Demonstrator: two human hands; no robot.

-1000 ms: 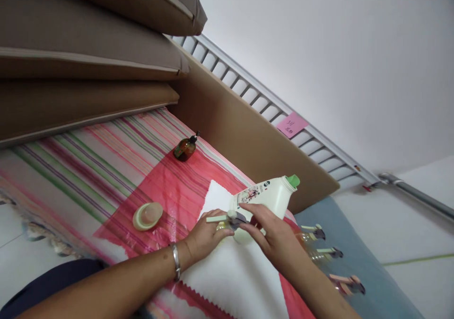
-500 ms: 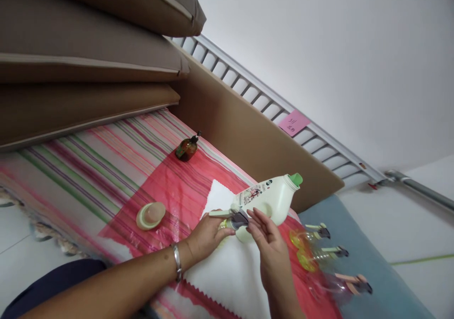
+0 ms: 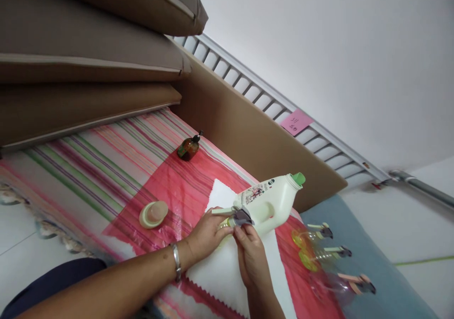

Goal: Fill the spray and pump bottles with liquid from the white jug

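Note:
My left hand (image 3: 203, 237) is closed round the neck of a small clear bottle with yellow colouring, its body mostly hidden by my hand. A grey spout-like cap (image 3: 242, 216) tops it, with a pale green handle (image 3: 222, 211) sticking out to the left. Against the lower side of that cap, the fingertips of my right hand (image 3: 253, 257) are pinched together. Just behind my hands is a large cream jug (image 3: 285, 204) with a floral label and a green spout, lying tilted on a white cloth (image 3: 216, 271).
Similar bottles with handled caps (image 3: 321, 231) lie at the right. A pale green lid (image 3: 153, 215) and a brown pump bottle (image 3: 188, 147) rest on the pink sheet over the striped cloth (image 3: 81, 163). Cushions (image 3: 92, 49), a brown board (image 3: 255, 125) and a radiator (image 3: 234, 80) stand behind.
My right hand has moved left and down, closing its fingers from a spread pose onto the grey cap. My left hand still holds the bottle.

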